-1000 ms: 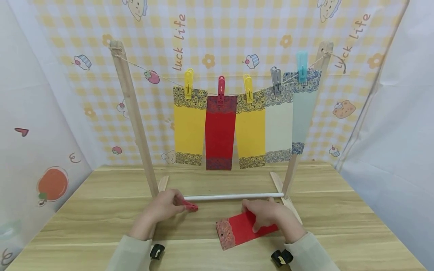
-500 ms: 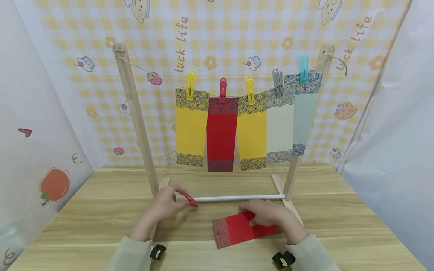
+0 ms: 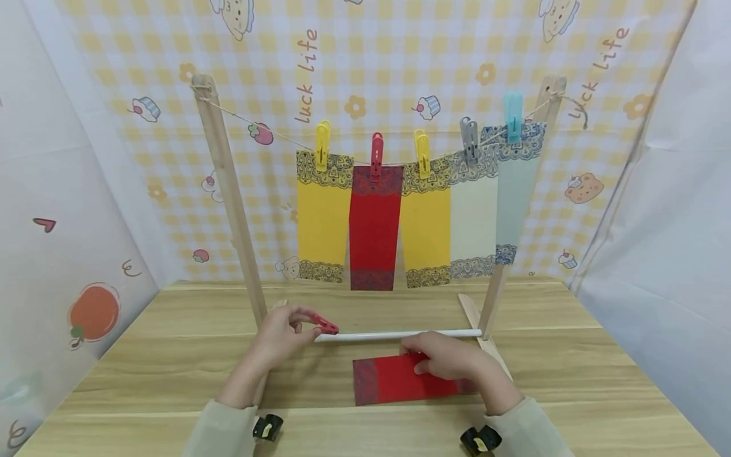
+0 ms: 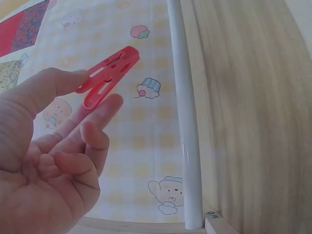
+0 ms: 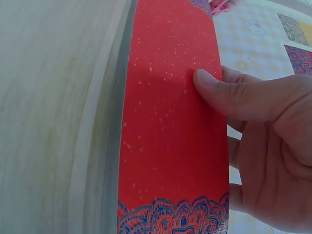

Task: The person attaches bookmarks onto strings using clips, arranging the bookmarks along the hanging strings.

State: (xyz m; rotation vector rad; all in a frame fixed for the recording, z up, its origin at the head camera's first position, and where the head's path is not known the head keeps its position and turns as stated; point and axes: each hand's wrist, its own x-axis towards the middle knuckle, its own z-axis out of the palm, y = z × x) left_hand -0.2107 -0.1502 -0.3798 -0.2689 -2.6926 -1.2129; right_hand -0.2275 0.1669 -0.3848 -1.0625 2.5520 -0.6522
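Observation:
My left hand pinches a red clothespin by its handle ends, between thumb and fingers. In the head view it is just above the white rod. My right hand holds a red paper card with blue lace-like patterned ends, thumb on the face and fingers behind. The card lies sideways close over the table, its long edge toward me. Above and behind both hands, a twine line carries hanging cards: yellow, red, yellow, white and pale blue, each under a clothespin.
Wooden posts stand left and right, joined low down by a white rod. A checked backdrop hangs behind the wooden table. The line's left stretch, beside the first yellow card, bears no card.
My left hand has raised the red clothespin slightly and turned it. My right hand has lifted the red card a little, drawing it left and levelling it.

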